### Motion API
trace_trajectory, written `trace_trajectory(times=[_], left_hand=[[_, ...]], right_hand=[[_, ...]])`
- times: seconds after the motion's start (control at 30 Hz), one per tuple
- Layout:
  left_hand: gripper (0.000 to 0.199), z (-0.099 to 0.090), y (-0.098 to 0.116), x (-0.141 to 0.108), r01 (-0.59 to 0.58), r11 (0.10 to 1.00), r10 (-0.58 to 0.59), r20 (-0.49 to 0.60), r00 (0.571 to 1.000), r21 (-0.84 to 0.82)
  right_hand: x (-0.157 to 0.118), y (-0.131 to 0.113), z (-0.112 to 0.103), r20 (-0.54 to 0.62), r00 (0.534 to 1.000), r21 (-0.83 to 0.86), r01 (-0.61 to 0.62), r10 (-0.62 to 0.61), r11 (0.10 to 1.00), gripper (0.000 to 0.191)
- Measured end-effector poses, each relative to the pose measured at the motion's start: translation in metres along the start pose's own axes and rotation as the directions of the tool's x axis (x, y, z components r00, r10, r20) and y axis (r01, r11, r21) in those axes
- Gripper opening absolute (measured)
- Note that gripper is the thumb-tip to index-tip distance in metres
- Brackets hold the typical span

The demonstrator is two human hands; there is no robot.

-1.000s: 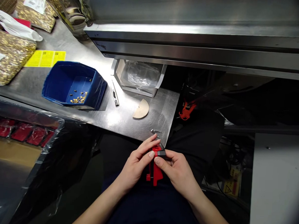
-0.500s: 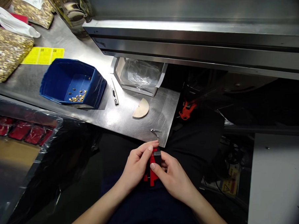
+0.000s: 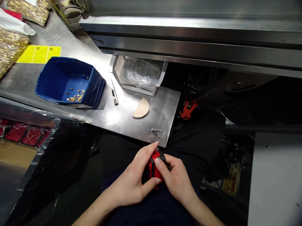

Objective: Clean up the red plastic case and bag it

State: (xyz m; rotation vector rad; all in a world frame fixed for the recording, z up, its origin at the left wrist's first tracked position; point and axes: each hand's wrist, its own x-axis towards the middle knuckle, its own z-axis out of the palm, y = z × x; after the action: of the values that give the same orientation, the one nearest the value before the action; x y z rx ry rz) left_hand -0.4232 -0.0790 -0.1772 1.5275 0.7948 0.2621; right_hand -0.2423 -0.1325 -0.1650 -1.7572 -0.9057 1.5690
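Note:
A red and black part (image 3: 156, 166) is held between both hands above the lap, just off the metal bench's near corner. My left hand (image 3: 138, 175) wraps its left side, thumb across the lower end and fingers along the top. On the right side, my right hand (image 3: 177, 175) grips it with the thumb on its upper face; the other fingers are partly hidden. Just beyond the fingertips, a small thin metal piece (image 3: 155, 131) lies on the bench corner. Farther back is a pale half-round disc (image 3: 141, 108).
On the metal bench (image 3: 125, 125) stand a blue bin (image 3: 67, 79) with small brass pieces and a grey bin (image 3: 140, 74) with clear bags. A cutter knife (image 3: 113, 92) lies between them. Bags of brass parts (image 3: 8, 50) are far left. A metal beam (image 3: 193, 53) crosses above.
My left thumb has moved down to the lower end of the red and black part, which has turned between the hands. The view has shifted slightly.

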Motion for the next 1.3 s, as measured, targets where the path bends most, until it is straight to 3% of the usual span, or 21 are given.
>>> trace_trajectory(times=[0.27,0.4,0.57,0.97,1.17,1.3], left_hand=[[0.091,0.014,0.002,-0.005,-0.144,0.977,0.156,-0.067,0.985,0.157],[0.092,0.016,0.0,-0.004,-0.114,0.987,0.125,-0.101,0.987,0.112],[0.094,0.013,-0.003,-0.001,-0.039,0.999,0.042,-0.089,0.995,0.035],[0.093,0.014,-0.009,0.002,-0.007,1.0,0.009,-0.087,0.996,0.021],[0.087,0.007,-0.018,0.001,0.021,0.999,-0.023,-0.08,0.997,-0.026],[0.09,0.001,-0.018,-0.002,0.011,0.999,-0.013,-0.052,0.999,-0.048]], right_hand=[[0.006,-0.003,0.007,-0.092,0.994,-0.169,-0.081,0.067,0.982,0.053],[0.008,-0.003,0.0,-0.07,0.994,-0.22,-0.097,0.084,0.971,0.059],[0.002,0.005,-0.008,-0.021,0.996,-0.069,-0.088,0.086,0.994,0.062],[0.004,0.0,-0.005,0.018,0.997,-0.212,-0.069,0.075,0.975,0.044],[0.002,0.004,-0.01,0.123,0.992,-0.129,0.023,-0.007,0.991,0.01],[-0.005,0.004,-0.016,0.184,0.983,-0.12,0.028,-0.006,0.992,0.016]])
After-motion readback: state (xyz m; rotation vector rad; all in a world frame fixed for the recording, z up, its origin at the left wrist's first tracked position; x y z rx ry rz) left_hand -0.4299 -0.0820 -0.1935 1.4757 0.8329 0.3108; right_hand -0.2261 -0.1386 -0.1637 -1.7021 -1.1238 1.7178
